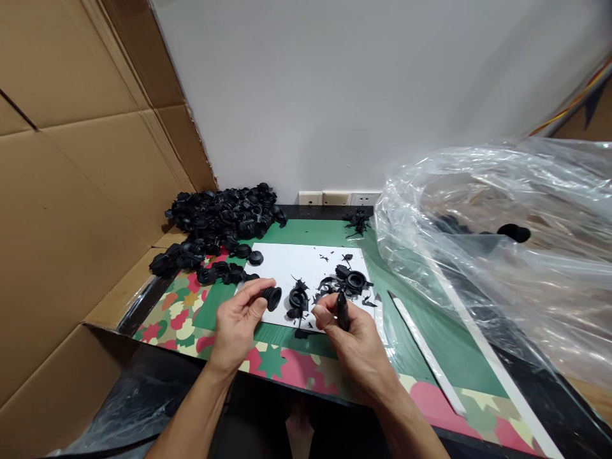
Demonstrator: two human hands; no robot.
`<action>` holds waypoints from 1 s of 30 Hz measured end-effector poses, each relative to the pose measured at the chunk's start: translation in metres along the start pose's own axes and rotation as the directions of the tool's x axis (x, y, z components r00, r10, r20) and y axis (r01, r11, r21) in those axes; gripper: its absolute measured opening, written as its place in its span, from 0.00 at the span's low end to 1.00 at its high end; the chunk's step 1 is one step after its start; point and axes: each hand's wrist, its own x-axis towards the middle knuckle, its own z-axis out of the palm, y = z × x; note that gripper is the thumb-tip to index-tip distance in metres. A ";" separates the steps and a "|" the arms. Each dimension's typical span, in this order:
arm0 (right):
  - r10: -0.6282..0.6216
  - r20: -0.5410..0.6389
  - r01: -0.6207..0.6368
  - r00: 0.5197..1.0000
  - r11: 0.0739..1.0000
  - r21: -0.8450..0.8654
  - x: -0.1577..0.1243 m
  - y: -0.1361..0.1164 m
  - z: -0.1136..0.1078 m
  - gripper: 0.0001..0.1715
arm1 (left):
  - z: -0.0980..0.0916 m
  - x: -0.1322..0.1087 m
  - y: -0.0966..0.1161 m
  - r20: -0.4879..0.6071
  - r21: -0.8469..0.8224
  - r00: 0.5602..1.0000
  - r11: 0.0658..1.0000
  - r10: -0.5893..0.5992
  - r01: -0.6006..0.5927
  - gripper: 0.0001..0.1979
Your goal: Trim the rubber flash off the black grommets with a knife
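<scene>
My left hand point(239, 319) is closed on a black ribbed rubber boot point(272, 298), pinched between thumb and fingers over the left part of a white sheet point(268, 255). In my right hand point(356, 338) is a black pen-like tool point(342, 311), gripped with the fingers curled round it; its tip cannot be made out. Between the hands lies a black rubber piece point(298, 298) with torn scraps around it. Just beyond my right hand sits a round black rubber ring point(356, 282) among more thin black scraps.
A heap of black rubber boots point(220, 213) stands at the back left beside a cardboard box point(86, 191). Black trimmings point(357, 221) lie at the back. A white strip point(425, 350) rests on the green mat point(411, 357). At the right is a clear plastic bag point(478, 185).
</scene>
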 end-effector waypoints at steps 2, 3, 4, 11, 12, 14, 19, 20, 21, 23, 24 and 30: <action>-0.001 -0.006 0.001 1.000 1.000 -0.013 0.001 -0.001 -0.002 0.23 | -0.002 -0.005 0.002 0.105 0.251 0.976 0.945 0.188 -0.209 0.11; 0.000 -0.014 0.000 1.000 1.000 -0.016 0.002 -0.001 -0.003 0.24 | -0.003 -0.006 0.002 0.207 0.344 0.956 0.900 0.207 -0.269 0.10; 0.001 -0.026 -0.002 1.000 1.000 -0.016 0.002 -0.002 -0.004 0.24 | -0.003 -0.007 0.001 0.284 0.410 0.940 0.863 0.188 -0.296 0.11; -0.048 -0.175 0.072 0.983 0.988 0.136 0.001 -0.004 -0.008 0.27 | -0.004 0.002 0.007 0.112 -0.003 0.970 0.976 -0.214 0.216 0.11; -0.099 -0.185 0.125 0.978 0.984 0.131 0.001 -0.005 -0.009 0.28 | -0.004 0.004 0.010 0.120 -0.153 0.942 0.932 -0.313 0.329 0.14; -0.209 -0.172 0.221 0.963 0.974 0.052 0.000 -0.008 -0.012 0.32 | -0.004 0.004 0.014 0.179 -0.375 0.883 0.800 -0.434 0.468 0.17; -0.115 -0.054 0.116 0.992 0.993 0.006 -0.005 -0.008 -0.021 0.39 | 0.001 -0.001 0.016 0.232 -0.525 0.837 0.661 -0.495 0.536 0.15; -0.063 -0.034 0.066 0.997 0.995 0.080 -0.006 -0.007 -0.022 0.39 | 0.002 -0.002 0.015 0.233 -0.529 0.833 0.653 -0.502 0.542 0.15; -0.022 -0.006 0.022 1.000 0.986 0.167 -0.006 -0.006 -0.022 0.37 | 0.003 -0.002 0.015 0.234 -0.531 0.829 0.647 -0.508 0.547 0.15; 0.018 0.071 -0.040 0.997 0.946 0.321 -0.007 -0.004 -0.020 0.32 | 0.005 -0.003 0.014 0.239 -0.536 0.822 0.636 -0.516 0.555 0.16; 0.027 0.105 -0.064 0.994 0.928 0.368 -0.008 -0.004 -0.018 0.29 | 0.005 -0.003 0.014 0.244 -0.538 0.821 0.632 -0.517 0.558 0.16; -0.154 0.098 0.124 0.983 0.958 0.259 -0.013 -0.010 0.002 0.13 | 0.011 -0.004 0.014 0.293 -0.552 0.818 0.611 -0.495 0.567 0.16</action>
